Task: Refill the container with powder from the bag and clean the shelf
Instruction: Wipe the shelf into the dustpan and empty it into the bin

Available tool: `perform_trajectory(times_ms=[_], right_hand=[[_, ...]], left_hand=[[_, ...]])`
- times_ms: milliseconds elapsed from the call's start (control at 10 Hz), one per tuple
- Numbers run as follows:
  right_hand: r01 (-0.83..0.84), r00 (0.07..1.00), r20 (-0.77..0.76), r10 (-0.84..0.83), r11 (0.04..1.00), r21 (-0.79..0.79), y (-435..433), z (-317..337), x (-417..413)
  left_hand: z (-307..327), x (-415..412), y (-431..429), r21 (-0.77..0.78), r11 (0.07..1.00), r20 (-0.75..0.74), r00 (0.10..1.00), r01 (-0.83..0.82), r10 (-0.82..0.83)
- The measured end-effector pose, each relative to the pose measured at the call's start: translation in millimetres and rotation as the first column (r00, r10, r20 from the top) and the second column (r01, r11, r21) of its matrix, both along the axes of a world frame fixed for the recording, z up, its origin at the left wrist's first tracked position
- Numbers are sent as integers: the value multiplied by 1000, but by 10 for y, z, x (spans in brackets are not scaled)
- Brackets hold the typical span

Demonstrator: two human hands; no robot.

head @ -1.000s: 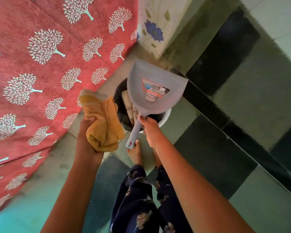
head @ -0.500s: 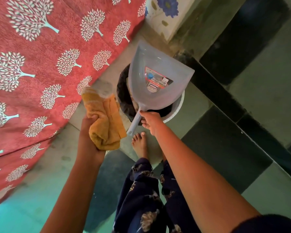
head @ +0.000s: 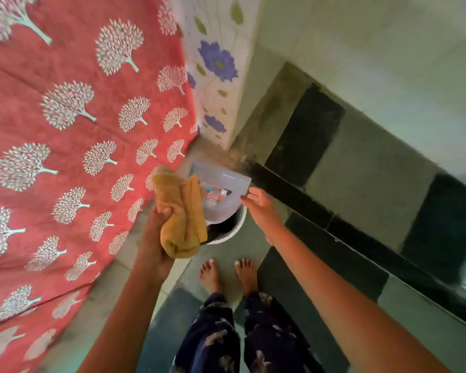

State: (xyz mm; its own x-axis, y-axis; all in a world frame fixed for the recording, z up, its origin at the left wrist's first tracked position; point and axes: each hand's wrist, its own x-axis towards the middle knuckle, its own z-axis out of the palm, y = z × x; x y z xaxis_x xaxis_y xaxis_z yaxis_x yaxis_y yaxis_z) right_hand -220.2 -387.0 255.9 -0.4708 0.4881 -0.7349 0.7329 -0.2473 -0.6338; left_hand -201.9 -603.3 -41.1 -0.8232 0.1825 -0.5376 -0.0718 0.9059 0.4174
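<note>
View looks down, w/ some motion blur. L hand (head: 156,232) grips a bunched mustard-yellow cloth (head: 182,214), soft terry texture, folded into a thick roll that hangs down past the fist. R hand (head: 260,204) is spread, fingers straight and holding nothing, fingertips right at the right edge of a dustpan (head: 221,181); can't tell if they touch. The dustpan is pale grey, smooth translucent plastic w/ a curved lip and a colour sticker inside. It lies across the mouth of a round white-rimmed bin (head: 236,228) w/ a dark inside; its near-left part is hidden behind the cloth.

Left: red fabric (head: 78,117) printed w/ white trees, draping to the floor just beside the bin. Far: glossy flower-pattern tile corner (head: 215,63). Right: smooth floor (head: 361,184) of pale green and black squares, w/ open room. Near: two bare feet (head: 210,273) and dark floral trousers (head: 213,340).
</note>
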Motion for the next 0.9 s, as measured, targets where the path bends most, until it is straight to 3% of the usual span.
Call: perform_trajectory(times_ms=[100,200,300,400,500,600,700,900], right_hand=[[21,995,-97,-10,993,115,255,897,130],[143,971,-219,-97,968,206,398,1757,371],[212,929,-360,-85,919,331,514,2473,682],[305,871,-485,-74,857,416,698,3071,1006],[387,800,-596,-71,820,421,965,3561,1388],[493,736,-669,-99,756,431,1323,3870,1862],[554,722,-679,-129,695,457,1690,4064,2421],[554,752,-645,-136,660,507,2435,4251,3402]], left_hand=[[1117,-1148,-30,598,710,443,892,-371,92],[3490,-1320,592,744,361,645,745,-562,-169],[5119,-950,1072,857,288,513,750,-426,-417],[5621,-651,1395,806,284,592,693,-520,-412],[6172,-303,1797,817,252,571,667,-519,-478],[6513,-8,2250,844,206,522,668,-496,-531],[6766,366,2757,794,204,570,585,-573,-577],[7059,1160,3705,821,440,561,653,-363,-508]])
